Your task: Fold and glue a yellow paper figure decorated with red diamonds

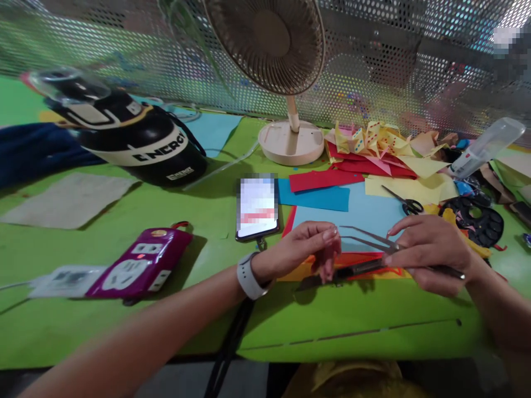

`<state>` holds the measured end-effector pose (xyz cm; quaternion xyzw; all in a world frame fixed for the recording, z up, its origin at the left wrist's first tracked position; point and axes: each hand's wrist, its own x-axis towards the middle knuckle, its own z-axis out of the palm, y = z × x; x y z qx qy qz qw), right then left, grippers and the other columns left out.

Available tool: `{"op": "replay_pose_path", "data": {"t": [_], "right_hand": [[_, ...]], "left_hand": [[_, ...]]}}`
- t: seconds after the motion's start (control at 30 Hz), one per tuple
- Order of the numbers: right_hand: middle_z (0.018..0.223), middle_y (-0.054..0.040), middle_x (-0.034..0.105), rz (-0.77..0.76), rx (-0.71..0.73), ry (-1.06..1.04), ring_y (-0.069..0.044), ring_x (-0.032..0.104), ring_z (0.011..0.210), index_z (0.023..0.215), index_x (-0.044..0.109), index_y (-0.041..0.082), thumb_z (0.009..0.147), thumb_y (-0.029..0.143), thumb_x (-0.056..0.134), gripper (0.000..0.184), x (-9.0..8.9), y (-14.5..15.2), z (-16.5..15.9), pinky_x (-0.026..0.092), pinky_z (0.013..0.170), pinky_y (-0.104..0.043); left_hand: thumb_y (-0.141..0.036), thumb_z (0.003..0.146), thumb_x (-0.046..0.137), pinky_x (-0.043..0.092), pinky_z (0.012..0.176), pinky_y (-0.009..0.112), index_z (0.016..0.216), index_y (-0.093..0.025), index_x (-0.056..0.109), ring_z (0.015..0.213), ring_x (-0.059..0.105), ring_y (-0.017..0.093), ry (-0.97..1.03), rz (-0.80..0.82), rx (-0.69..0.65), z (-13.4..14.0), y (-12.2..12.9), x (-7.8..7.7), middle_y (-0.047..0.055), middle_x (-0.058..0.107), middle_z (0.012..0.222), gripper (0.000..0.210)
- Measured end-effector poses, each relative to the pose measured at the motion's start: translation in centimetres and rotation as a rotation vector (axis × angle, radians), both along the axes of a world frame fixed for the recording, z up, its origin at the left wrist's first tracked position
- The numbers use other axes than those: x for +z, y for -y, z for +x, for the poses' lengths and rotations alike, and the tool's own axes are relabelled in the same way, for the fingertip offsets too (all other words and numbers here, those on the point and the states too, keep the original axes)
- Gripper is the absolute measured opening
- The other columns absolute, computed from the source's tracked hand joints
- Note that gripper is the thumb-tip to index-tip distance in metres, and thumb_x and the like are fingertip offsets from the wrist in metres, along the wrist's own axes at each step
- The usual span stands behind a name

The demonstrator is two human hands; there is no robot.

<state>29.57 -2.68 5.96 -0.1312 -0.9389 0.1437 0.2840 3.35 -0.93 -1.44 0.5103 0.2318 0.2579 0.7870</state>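
Our right hand [435, 251] grips a pair of metal tweezers [385, 241], their two tips apart and pointing toward our left hand [305, 246]. The left thumb and index finger come together just beside those tips; we cannot tell whether anything is pinched between them. We see the tweezers above a light blue sheet [326, 220] and a dark, slim tool [363, 268] on the green table [373, 326]. Beyond our right hand lie small scissors [412, 207] and a round black tray [493, 221]. A lit phone [257, 213] is near our left wrist, and a fan [290, 143] stands farther back.
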Motion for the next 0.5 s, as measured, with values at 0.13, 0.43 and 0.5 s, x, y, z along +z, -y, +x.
{"op": "replay_pose_path", "data": {"t": [0.13,0.43,0.5], "right_hand": [[0.062,0.0028,0.061,0.069,0.027,0.013,-0.011,0.058,0.056,0.096,0.064,0.020,0.085,0.016,0.044,0.023,-0.7,0.2,-0.7,0.054,0.085,-0.031],[0.075,0.0001,0.068,0.231,-0.023,0.100,-0.012,0.064,0.068,0.097,0.060,0.017,0.091,0.022,0.040,0.022,-1.0,1.0,-1.2,0.052,0.095,-0.034],[0.078,-0.0011,0.069,0.285,-0.035,0.148,-0.013,0.065,0.073,0.099,0.061,0.016,0.092,0.023,0.041,0.023,-0.9,1.2,-1.2,0.050,0.098,-0.035]], "left_hand": [[-0.058,0.089,0.060,0.045,0.043,0.018,0.078,-0.011,0.062,0.052,0.067,0.013,0.014,-0.039,-0.039,0.3,0.2,0.3,0.008,0.072,0.064,0.048],[-0.055,0.091,0.059,0.049,0.046,0.019,0.087,-0.012,0.066,0.058,0.071,0.016,0.162,-0.095,-0.079,0.1,0.4,-0.2,0.008,0.075,0.070,0.044],[-0.056,0.089,0.060,0.050,0.048,0.020,0.089,-0.012,0.067,0.060,0.071,0.017,0.191,-0.098,-0.087,0.2,0.6,-0.1,0.009,0.075,0.072,0.044]]}}
